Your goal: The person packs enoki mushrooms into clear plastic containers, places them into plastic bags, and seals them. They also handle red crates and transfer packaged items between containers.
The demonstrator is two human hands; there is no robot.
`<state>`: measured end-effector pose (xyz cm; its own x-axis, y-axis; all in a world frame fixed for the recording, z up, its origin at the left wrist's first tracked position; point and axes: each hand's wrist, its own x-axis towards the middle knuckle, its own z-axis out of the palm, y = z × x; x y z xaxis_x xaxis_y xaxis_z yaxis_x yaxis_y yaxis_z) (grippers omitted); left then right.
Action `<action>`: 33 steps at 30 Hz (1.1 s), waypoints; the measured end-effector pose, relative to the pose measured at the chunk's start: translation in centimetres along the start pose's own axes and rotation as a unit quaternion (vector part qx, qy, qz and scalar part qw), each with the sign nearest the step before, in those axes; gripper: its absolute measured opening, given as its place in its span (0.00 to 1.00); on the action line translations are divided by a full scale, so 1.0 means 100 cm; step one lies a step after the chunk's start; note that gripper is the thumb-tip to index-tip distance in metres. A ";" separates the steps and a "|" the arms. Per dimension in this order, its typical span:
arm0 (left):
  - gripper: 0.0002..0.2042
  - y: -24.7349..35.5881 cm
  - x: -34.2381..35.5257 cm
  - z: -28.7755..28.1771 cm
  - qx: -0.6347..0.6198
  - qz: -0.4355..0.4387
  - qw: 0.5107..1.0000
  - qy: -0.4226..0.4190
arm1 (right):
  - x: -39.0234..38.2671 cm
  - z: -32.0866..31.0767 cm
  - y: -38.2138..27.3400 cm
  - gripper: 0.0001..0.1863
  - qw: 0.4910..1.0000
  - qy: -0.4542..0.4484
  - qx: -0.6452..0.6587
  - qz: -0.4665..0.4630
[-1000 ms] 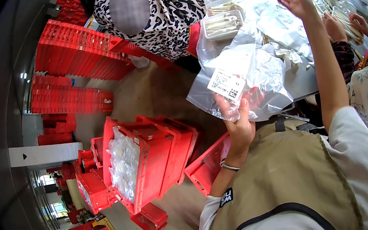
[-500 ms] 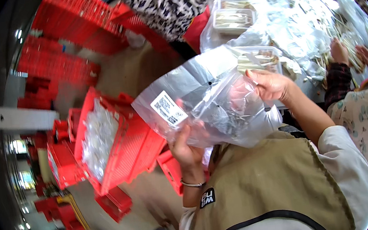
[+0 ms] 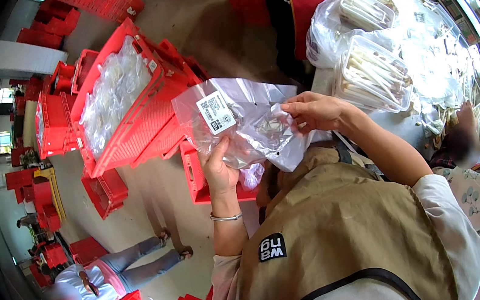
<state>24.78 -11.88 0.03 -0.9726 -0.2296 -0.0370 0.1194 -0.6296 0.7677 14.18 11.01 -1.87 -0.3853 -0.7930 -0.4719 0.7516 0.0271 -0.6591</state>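
A clear plastic bag with a white printed label is stretched between my hands, in front of my brown apron. At its left lower side, my left hand grips the film near the label, thumb on top. My right hand pinches the bag's right side, fingers bunched over the crumpled film. The bag looks mostly flat and see-through; whether anything lies inside is hard to make out. Right of the bag, a clear tub of long white stalks sits on the table.
Stacked red crates, the top one full of bagged goods, stand to the left. Another stalk tub, loose plastic and a scale crowd the table at right. Co-workers are at the table; a person walks at lower left.
My view has turned, so crates and table sit differently. The bag is less spread out and more crumpled by my right hand. Both hands keep hold of it.
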 end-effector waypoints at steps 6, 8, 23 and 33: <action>0.24 0.009 -0.001 -0.022 0.085 0.003 0.990 0.112 | 0.032 0.004 0.021 0.07 0.994 0.046 0.099 -0.028; 0.23 0.001 0.001 -0.039 0.341 0.135 0.900 0.235 | 0.039 -0.004 0.027 0.11 0.990 0.116 0.013 -0.082; 0.11 -0.037 0.029 0.028 0.314 -0.130 0.940 0.004 | 0.044 0.020 0.015 0.10 0.954 0.128 -0.104 -0.250; 0.07 -0.043 0.042 -0.027 -0.197 -0.164 0.955 0.152 | 0.014 -0.028 0.007 0.14 0.892 0.312 -0.271 -0.185</action>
<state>20.66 -12.10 -5.16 -0.8754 -0.1392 -0.4628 -0.0570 -0.9213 0.3848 12.66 11.61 -4.60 -0.9029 -0.3208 -0.2862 0.2078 0.2572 -0.9438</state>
